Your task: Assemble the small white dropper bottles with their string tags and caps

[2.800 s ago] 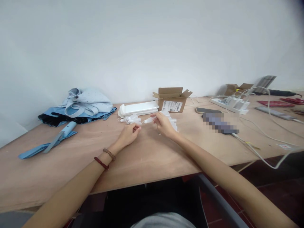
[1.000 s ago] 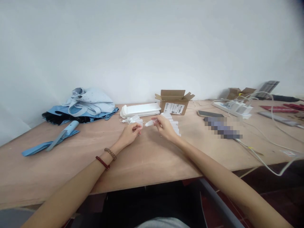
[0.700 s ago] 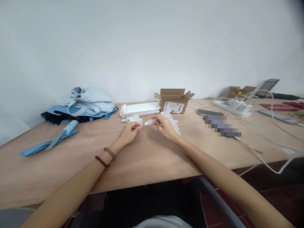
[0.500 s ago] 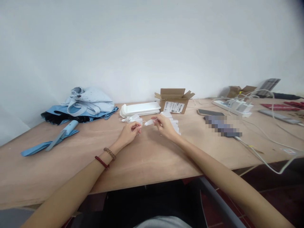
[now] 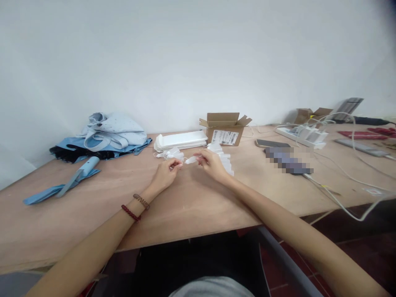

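Between thumb and fingers, my right hand (image 5: 212, 165) grips a small translucent plastic tube (image 5: 191, 159), its narrow end pointing left. My left hand (image 5: 168, 170) is pinched close to that narrow end; whatever sits in its fingertips is too small to make out. Behind the left fingers lies a group of similar translucent tubes (image 5: 173, 153), with thin white loops at their ends. More translucent tubes (image 5: 227, 164) lie in a row beyond the right hand, which partly covers them.
Behind the hands are a stack of flat white packs (image 5: 181, 140) and an open cardboard box (image 5: 225, 136). A blue folded umbrella (image 5: 89, 165) and pale cloth bag (image 5: 114, 130) lie left. Phones (image 5: 272, 143), a power strip (image 5: 301, 136) and cables occupy the right.
My left hand's fingertips have come up near the narrow end of the tube, and the tube has shifted slightly left. The whole view has also shifted a little.
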Tool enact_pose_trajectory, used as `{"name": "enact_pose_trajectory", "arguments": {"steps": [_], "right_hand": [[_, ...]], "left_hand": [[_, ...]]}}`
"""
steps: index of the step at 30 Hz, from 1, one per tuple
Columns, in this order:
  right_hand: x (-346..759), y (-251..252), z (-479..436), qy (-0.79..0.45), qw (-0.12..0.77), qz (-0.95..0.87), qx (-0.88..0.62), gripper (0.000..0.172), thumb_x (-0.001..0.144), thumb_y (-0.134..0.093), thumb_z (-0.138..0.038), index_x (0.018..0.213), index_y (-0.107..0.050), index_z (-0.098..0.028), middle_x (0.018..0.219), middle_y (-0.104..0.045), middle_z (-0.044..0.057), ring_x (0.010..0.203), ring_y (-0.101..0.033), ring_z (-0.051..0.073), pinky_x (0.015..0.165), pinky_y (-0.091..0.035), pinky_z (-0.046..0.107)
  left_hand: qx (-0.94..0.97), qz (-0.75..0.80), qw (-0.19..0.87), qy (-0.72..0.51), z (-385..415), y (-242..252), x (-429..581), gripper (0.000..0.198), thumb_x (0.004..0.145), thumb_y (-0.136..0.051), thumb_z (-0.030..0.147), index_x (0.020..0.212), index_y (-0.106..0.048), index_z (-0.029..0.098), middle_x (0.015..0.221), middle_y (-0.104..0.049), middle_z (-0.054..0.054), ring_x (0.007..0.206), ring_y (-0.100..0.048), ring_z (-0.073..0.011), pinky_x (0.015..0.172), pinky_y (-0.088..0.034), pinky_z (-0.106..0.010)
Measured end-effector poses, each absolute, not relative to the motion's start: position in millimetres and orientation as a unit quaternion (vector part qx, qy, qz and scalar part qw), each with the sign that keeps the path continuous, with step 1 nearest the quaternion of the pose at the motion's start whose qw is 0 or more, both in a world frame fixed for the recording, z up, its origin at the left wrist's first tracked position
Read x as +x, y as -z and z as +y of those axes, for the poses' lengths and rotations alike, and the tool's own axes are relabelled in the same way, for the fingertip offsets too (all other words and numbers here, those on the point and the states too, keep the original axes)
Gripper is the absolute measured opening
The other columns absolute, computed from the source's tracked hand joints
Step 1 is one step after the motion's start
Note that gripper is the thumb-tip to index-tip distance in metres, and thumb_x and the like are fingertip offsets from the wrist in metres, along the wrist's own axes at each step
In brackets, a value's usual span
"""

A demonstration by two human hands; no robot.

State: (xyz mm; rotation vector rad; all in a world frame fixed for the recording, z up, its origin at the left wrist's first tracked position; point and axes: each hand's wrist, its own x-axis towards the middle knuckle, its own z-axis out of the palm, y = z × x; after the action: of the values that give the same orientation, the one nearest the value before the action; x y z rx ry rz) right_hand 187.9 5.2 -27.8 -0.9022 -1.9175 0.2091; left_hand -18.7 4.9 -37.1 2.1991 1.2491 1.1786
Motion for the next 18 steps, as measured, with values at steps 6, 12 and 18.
{"name": "enact_pose_trajectory", "arguments": {"steps": [6,12,18], "right_hand": [[186,38,6,-0.069,0.496,-0.785,-0.365,0.02,0.084,-0.047,-0.013,0.093,-0.065,-0.013,0.067,-0.059,0.004,0.068,-0.056,0.018,0.068,-0.043,0.03],[184,42,8,-0.077,0.476,-0.786,-0.386,0.016,0.085,-0.05,-0.014,0.091,-0.065,-0.017,0.065,-0.061,0.002,0.066,-0.056,0.018,0.068,-0.042,0.029],[182,42,10,-0.056,0.413,-0.824,-0.383,0.017,0.085,-0.052,-0.016,0.098,-0.064,-0.014,0.078,-0.064,0.007,0.069,-0.056,0.019,0.069,-0.042,0.03]], "left_hand": [[0.785,0.439,0.149,-0.411,3,38,-17,0.015,0.081,-0.05,0.022,0.081,-0.064,0.017,0.077,-0.067,-0.002,0.073,-0.058,-0.0161,0.066,-0.041,-0.026],[0.776,0.454,0.118,-0.421,1,33,-15,0.015,0.082,-0.049,0.023,0.077,-0.063,0.018,0.077,-0.066,-0.002,0.072,-0.057,-0.0161,0.065,-0.041,-0.026],[0.767,0.468,0.101,-0.427,5,28,-18,0.015,0.082,-0.052,0.028,0.079,-0.063,0.018,0.079,-0.067,-0.004,0.077,-0.057,-0.0185,0.068,-0.042,-0.029]]}}
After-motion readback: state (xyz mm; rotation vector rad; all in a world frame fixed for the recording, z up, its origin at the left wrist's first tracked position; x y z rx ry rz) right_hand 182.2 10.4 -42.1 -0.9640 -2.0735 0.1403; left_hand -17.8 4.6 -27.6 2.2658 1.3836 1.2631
